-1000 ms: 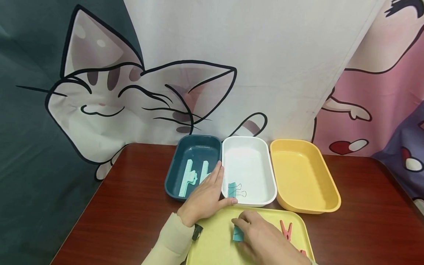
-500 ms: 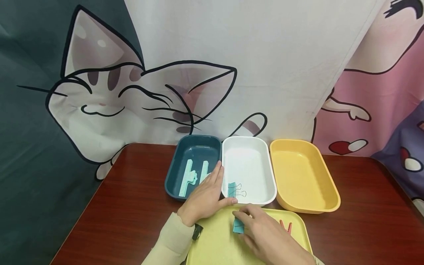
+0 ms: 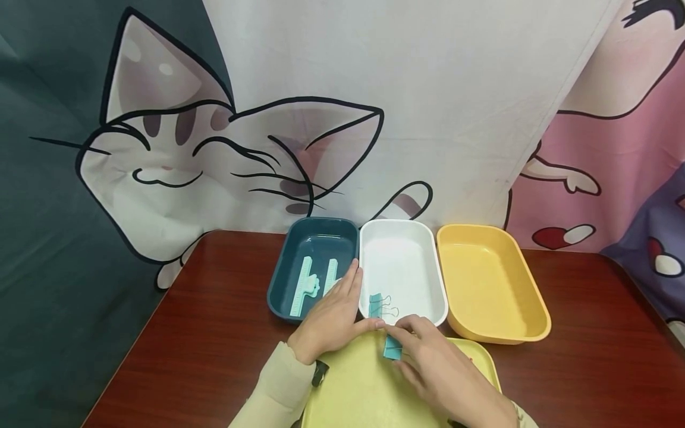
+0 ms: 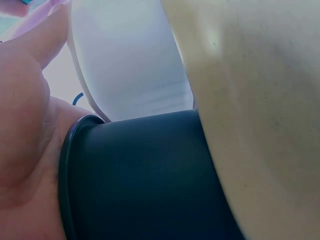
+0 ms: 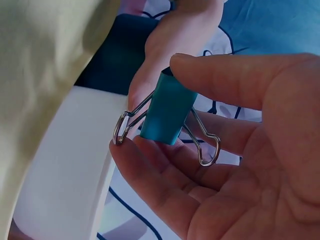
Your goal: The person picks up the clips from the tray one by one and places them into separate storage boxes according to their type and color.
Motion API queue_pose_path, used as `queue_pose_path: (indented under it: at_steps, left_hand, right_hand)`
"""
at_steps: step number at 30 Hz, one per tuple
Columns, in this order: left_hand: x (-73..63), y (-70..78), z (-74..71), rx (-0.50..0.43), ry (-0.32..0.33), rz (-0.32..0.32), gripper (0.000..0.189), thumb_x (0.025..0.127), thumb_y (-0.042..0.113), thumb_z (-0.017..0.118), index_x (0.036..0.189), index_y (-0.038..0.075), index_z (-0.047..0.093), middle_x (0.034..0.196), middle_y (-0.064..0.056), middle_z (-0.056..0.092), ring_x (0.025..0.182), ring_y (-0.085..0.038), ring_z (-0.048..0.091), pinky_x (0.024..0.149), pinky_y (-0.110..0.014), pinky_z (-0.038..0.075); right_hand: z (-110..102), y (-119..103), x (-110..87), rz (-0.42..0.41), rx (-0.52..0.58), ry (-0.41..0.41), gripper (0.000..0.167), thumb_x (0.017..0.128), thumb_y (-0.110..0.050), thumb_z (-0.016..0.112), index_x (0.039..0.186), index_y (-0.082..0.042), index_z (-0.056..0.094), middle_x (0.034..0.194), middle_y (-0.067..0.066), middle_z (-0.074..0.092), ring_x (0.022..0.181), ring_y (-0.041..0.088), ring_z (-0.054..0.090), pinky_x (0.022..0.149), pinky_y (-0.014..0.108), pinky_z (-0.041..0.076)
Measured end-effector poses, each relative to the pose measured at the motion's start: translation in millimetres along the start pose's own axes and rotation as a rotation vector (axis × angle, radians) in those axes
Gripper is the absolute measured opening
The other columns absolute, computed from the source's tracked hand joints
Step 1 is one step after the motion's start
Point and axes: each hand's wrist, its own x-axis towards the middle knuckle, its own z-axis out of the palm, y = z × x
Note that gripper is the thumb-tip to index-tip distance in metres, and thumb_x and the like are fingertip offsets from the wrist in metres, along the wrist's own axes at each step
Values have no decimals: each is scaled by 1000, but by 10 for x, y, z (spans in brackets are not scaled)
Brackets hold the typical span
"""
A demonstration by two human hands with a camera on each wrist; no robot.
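Observation:
My left hand (image 3: 332,321) lies with straight fingers across the adjoining rims of a dark teal tray (image 3: 321,230) and a white tray (image 3: 401,255). Its thumb stretches along the white tray's near edge. My right hand (image 3: 444,374) pinches a teal binder clip (image 3: 392,349) between thumb and fingers, just in front of the white tray and above a pale yellow tray (image 3: 358,392). Both wire handles of that binder clip show in the right wrist view. Another teal binder clip (image 3: 376,305) lies inside the white tray. Two mint ruler-shaped clips (image 3: 304,286) lie in the dark teal tray, one partly behind my left fingers.
A deeper yellow tray (image 3: 484,279) stands right of the white one. All the trays are on a reddish-brown table (image 3: 214,333). Behind it hangs a cloth (image 3: 455,89) printed with a cartoon cat. A small red bit shows beside my right hand on the pale yellow tray.
My right hand has moved forward toward the white tray, carrying the binder clip. It now covers most of the red pegs on the pale yellow tray. My left hand has stayed put.

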Motion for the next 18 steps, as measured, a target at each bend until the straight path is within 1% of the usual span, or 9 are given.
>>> queue_pose_path:
  at_steps: [3,6,13,18]
  left_hand:
    - [4,0,1,3,-3,0,106,92,69,54,160,1,10,169,-9,-4,153,-25,13,120,-42,25]
    - [8,2,4,-4,-9,-7,106,92,69,54,160,2,10,169,-8,-4,153,-25,13,120,-42,25]
    - [5,4,4,-5,-12,-18,107,91,69,56,161,2,10,169,-7,-5,153,-25,15,120,-43,26]
    - [5,-2,4,-3,-9,-13,107,91,69,55,161,2,10,169,-7,-5,153,-26,15,119,-42,27]
  right_hand:
    - [17,43,9,-26,-17,59,46,81,-15,84,125,-8,70,111,0,60,98,10,59,82,31,55]
    - [32,76,26,-27,-33,93,46,79,-14,85,122,-5,70,111,2,61,99,13,60,83,32,55]
    - [28,118,67,18,-52,112,45,79,-13,84,122,-5,70,113,4,62,99,14,61,85,33,55]
    - [35,168,93,-4,-51,156,48,77,-10,86,123,-5,70,112,5,62,98,16,61,83,33,55]
